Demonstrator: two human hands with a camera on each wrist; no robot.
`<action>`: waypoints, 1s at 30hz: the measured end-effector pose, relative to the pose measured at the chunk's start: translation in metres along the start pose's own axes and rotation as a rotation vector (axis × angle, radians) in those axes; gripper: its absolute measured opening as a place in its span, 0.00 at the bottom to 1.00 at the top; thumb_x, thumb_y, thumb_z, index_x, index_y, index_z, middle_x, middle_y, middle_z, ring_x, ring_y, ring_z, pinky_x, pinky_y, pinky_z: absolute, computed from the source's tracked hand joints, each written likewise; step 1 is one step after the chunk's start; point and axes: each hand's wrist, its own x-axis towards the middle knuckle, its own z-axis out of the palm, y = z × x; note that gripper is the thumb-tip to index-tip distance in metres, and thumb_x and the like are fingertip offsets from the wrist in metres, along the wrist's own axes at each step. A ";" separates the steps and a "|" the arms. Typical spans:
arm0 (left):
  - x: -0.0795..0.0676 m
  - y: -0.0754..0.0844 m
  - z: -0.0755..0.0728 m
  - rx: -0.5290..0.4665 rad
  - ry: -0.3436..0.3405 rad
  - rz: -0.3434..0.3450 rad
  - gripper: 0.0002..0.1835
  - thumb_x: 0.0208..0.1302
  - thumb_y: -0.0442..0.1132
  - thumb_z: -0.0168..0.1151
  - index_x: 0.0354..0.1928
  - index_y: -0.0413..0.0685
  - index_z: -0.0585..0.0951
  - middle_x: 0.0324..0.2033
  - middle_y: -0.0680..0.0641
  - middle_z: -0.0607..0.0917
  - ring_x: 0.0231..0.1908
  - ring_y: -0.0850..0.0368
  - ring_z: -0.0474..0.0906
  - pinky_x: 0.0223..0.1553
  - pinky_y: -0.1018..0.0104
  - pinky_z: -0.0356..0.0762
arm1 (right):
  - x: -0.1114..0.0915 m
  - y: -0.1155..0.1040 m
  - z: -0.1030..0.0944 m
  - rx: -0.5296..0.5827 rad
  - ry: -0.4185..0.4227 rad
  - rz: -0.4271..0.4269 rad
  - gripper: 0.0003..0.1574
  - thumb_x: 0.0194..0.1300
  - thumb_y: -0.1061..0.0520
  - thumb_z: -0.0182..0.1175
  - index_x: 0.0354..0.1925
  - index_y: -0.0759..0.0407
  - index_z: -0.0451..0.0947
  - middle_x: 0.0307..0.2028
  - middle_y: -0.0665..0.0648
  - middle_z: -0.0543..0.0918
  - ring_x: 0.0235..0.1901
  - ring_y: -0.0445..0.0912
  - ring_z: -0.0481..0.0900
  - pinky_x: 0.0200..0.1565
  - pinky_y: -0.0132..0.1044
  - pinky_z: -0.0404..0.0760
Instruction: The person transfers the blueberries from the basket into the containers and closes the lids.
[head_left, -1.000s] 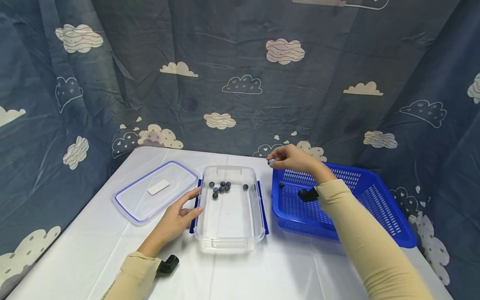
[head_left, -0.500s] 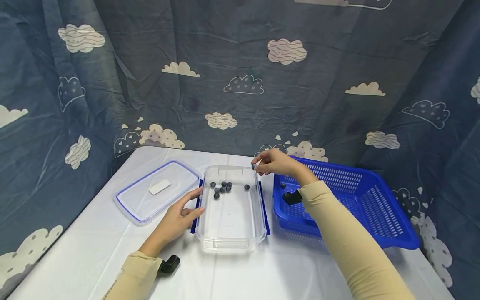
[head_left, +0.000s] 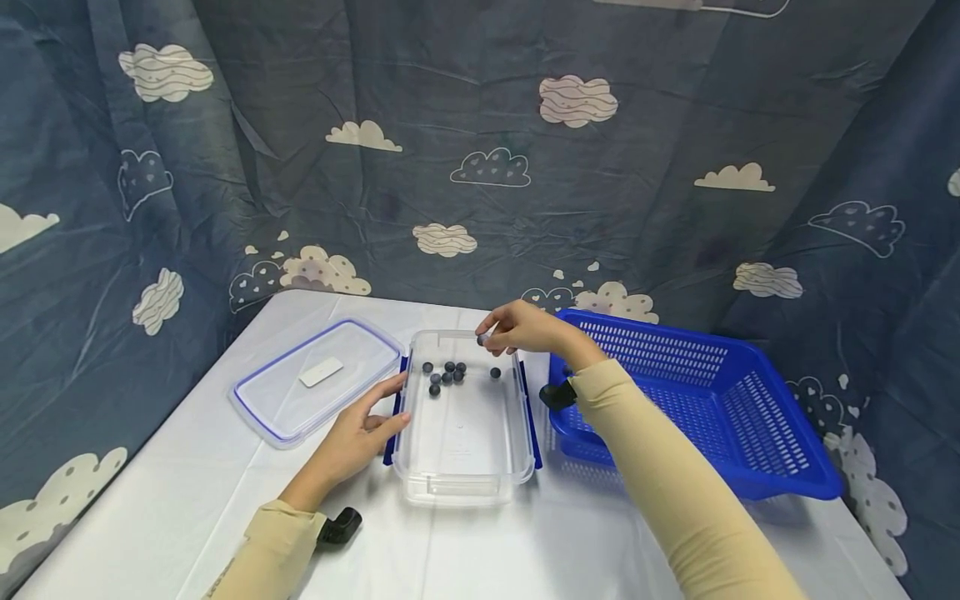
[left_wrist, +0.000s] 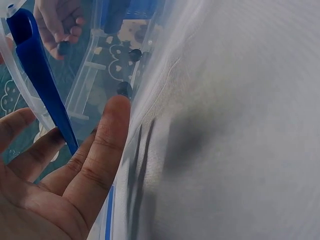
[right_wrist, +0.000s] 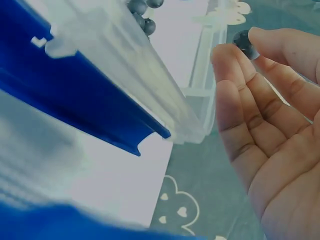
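A clear plastic food container [head_left: 461, 425] stands without its lid on the white table. Several blueberries [head_left: 447, 377] lie inside it, mostly in the far left part. Over the container's far right corner, my right hand [head_left: 521, 327] pinches a single blueberry [right_wrist: 245, 45] between thumb and fingertips. My left hand [head_left: 360, 433] rests against the container's left side, its fingers loosely extended; in the left wrist view the fingers [left_wrist: 102, 145] touch the wall by the blue side flap [left_wrist: 42, 75].
To the left, the clear lid [head_left: 273, 404] with a blue seal lies flat on the table. A blue plastic basket [head_left: 765, 417] stands at the right, partly behind the right forearm. One blueberry [head_left: 567, 371] shows in it near the wrist. A patterned cloth hangs behind the table.
My right hand has moved left from above the basket to the container's far corner, carrying the blueberry. My left hand has stayed at the container's side.
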 end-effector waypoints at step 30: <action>0.000 -0.001 0.002 -0.043 -0.004 -0.012 0.36 0.80 0.43 0.64 0.84 0.55 0.64 0.81 0.36 0.65 0.55 0.38 0.89 0.43 0.66 0.90 | -0.012 0.021 -0.022 -0.050 0.001 0.022 0.19 0.81 0.58 0.59 0.64 0.65 0.81 0.42 0.64 0.92 0.44 0.51 0.90 0.51 0.47 0.91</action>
